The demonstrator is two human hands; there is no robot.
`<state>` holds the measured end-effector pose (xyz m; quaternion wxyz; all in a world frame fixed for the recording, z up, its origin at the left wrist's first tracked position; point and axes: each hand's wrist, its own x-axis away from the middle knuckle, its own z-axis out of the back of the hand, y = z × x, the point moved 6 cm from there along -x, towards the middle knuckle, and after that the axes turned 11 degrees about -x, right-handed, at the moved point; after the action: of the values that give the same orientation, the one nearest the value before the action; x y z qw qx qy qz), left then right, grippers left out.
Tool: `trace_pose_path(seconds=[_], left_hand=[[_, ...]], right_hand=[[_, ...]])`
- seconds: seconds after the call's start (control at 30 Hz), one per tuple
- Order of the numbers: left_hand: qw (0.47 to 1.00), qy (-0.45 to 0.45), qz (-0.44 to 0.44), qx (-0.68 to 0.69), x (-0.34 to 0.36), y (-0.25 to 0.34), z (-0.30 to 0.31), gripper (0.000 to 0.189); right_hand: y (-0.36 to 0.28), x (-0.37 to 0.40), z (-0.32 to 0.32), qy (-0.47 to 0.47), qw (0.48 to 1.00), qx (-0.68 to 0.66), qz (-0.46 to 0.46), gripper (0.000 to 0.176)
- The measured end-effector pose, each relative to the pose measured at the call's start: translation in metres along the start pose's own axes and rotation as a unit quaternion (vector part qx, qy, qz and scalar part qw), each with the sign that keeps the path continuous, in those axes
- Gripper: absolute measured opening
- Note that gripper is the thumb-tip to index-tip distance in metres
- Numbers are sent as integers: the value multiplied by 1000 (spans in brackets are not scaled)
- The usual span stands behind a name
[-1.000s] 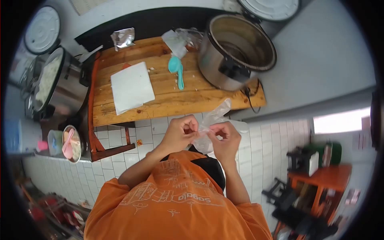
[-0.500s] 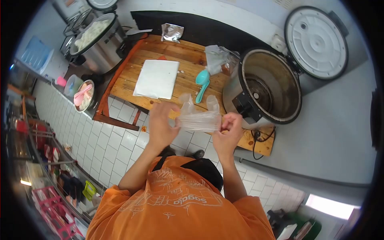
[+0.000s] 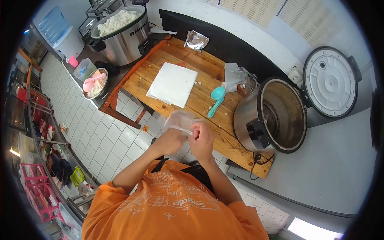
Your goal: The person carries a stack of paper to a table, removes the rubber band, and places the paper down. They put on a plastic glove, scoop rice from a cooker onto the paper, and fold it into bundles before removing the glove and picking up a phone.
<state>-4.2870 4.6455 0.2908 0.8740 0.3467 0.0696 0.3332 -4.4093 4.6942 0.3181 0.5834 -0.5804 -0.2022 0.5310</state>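
Note:
In front of my body, a thin clear plastic bag (image 3: 181,120) hangs bunched over the front edge of the wooden table. My right hand (image 3: 202,138) is closed in a pinch on the bag's right side. Against its lower edge, my left hand (image 3: 170,142) is curled, its fingertips hidden behind the plastic and its knuckles. Beyond the bag lies a stack of white paper sheets (image 3: 174,84). To the right of the paper rests a turquoise scoop (image 3: 217,98), its handle toward me.
A cooker (image 3: 250,114) with its lid (image 3: 331,82) raised stands at the right, its cord (image 3: 258,162) hanging nearby. At the left are a cooker full of rice (image 3: 120,23) and a bowl with pink utensils (image 3: 96,90). Crumpled foil (image 3: 196,41) and clear packaging (image 3: 238,78) lie at the back.
The bag, stretched between my separated hands before, is now bunched. My hands have come close together, the right moving left and the left turning inward. The view has shifted.

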Motion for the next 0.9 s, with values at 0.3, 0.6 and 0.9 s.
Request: trace_pose_path(seconds=[0.3, 0.6, 0.9], left_hand=[[932, 50, 236, 271, -43, -155, 44, 44], [915, 206, 151, 311, -82, -241, 74, 63], [959, 244, 107, 96, -51, -223, 212, 110]], right_hand=[[14, -38, -148, -127, 984, 117, -43, 17], [2, -60, -209, -239, 958, 117, -106, 20], [328, -68, 8, 37, 873, 383, -299, 60]])
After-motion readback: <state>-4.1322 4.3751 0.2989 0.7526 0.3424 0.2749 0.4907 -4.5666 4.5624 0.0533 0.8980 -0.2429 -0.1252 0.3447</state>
